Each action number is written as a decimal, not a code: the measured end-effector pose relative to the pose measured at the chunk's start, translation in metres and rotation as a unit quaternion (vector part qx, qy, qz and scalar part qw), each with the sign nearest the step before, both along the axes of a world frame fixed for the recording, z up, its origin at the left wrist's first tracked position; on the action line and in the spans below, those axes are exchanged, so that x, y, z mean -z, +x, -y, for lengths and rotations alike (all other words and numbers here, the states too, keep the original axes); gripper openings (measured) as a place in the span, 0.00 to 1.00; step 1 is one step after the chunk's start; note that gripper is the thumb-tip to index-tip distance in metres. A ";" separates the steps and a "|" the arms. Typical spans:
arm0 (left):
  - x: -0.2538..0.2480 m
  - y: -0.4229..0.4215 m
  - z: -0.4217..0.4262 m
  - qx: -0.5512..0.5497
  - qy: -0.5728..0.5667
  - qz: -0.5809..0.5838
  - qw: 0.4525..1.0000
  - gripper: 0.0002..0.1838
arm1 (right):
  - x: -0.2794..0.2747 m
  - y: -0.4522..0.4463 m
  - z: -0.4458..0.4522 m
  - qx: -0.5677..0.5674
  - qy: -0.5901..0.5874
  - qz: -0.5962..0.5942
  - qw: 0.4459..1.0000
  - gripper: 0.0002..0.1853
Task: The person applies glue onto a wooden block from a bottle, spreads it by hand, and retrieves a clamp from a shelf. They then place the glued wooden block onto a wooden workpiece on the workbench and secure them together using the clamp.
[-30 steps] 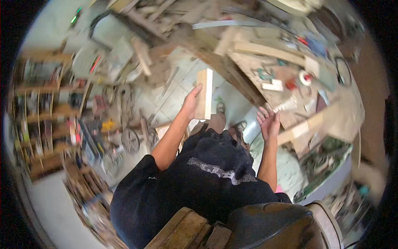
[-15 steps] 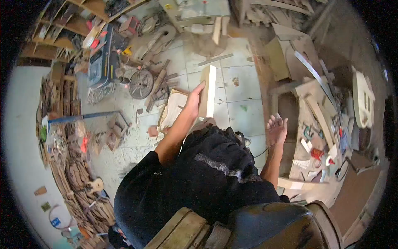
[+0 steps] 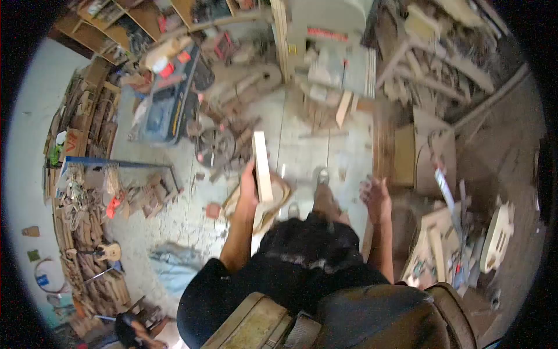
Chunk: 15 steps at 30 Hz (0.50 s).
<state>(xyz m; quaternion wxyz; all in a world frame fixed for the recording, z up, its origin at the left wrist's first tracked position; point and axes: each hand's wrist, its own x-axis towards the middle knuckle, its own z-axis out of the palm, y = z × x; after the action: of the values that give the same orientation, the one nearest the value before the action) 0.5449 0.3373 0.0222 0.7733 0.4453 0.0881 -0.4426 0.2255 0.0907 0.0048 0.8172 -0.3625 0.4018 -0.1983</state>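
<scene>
A pale, straight-edged piece of wood (image 3: 263,167) stands out in front of my body, its narrow face toward me. My left hand (image 3: 249,189) is closed around its left side. Below and behind the wood, a body-shaped wooden panel with a pale rim (image 3: 282,192) lies on the floor, partly covered by my hand and the piece. On the other side, my right hand (image 3: 376,198) hangs in the air with fingers apart and holds nothing; motion blurs it a little.
Ahead is a machine table (image 3: 331,67) with a wood strip (image 3: 344,109) leaning at its front. A blue-black toolbox (image 3: 168,113) and a wheel (image 3: 215,145) are at left. A cluttered workbench (image 3: 430,244) is at right. Another person (image 3: 136,331) is at lower left.
My body has moved forward and the view has shifted, bringing the machine table nearer. The wood has gone left with my left hand. A stepping leg now shows below.
</scene>
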 end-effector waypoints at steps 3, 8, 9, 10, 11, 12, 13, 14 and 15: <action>-0.025 0.017 0.035 -0.036 -0.002 -0.018 0.999 0.25 | -0.019 0.075 0.047 -0.088 -0.035 0.039 0.995 0.36; -0.049 0.057 0.095 -0.070 -0.088 0.014 0.994 0.25 | -0.045 0.205 0.121 -0.256 -0.102 0.131 0.952 0.28; -0.055 0.067 0.108 -0.063 -0.114 0.019 0.991 0.25 | -0.058 0.231 0.129 -0.280 -0.113 0.135 0.944 0.27; -0.071 0.071 0.123 -0.107 -0.083 0.029 0.990 0.26 | -0.070 0.253 0.135 -0.303 -0.122 0.136 0.935 0.26; -0.081 0.075 0.132 -0.112 -0.065 0.057 0.990 0.26 | -0.084 0.277 0.141 -0.322 -0.125 0.154 0.926 0.24; -0.086 0.081 0.138 -0.114 -0.080 0.054 0.989 0.27 | -0.096 0.296 0.145 -0.341 -0.123 0.169 0.917 0.23; -0.091 0.086 0.144 -0.115 -0.092 0.049 0.988 0.27 | -0.106 0.313 0.147 -0.360 -0.119 0.182 0.907 0.21; -0.096 0.089 0.151 -0.123 -0.079 0.054 0.988 0.27 | -0.115 0.329 0.150 -0.371 -0.129 0.193 0.899 0.22; -0.105 0.090 0.158 -0.130 -0.064 0.057 0.988 0.27 | -0.123 0.344 0.151 -0.381 -0.138 0.205 0.891 0.23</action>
<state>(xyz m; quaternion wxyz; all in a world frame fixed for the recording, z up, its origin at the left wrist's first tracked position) 0.6350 0.1797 0.1272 0.8552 0.4040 0.0722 -0.3166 0.5699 -0.0608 0.1275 0.8362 -0.5478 0.0252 0.0050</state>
